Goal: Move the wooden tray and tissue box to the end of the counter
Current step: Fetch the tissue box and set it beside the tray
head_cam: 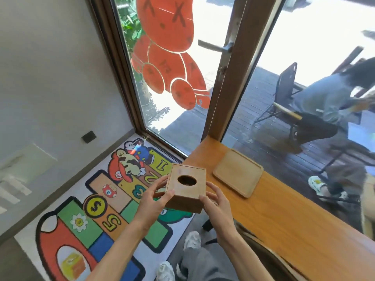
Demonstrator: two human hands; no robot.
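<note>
1. Holding a wooden tissue box (187, 186) w/ both hands, a person looks down from head height; box is lifted in the air, tilted, oval slot facing up, positioned off the near-left edge of the counter (284, 216) and above the floor rug.
2. Left hand (156, 196) grips the box's left side: fingers curled partway round it, thumb on the near top edge.
3. Right hand (215, 201) grips the right side: thumb at the near corner, fingers wrapped along the side wall, partly closed.
4. Wooden tray (238, 175), flat, w/ a low rim, lies on the counter near its far end, just right of the box, not touching it; nothing on it.
5. Counter is orange-brown wood running along a window (304, 78); its far end meets a brown window frame post (229, 78).
6. Below left: colourful cartoon rug (97, 216) w/ numbers, on the floor.
7. Bottom centre: person's grey trousers & white shoes (191, 240).
8. Outside the glass, a seated figure on a dark chair (284, 88), blurred.
</note>
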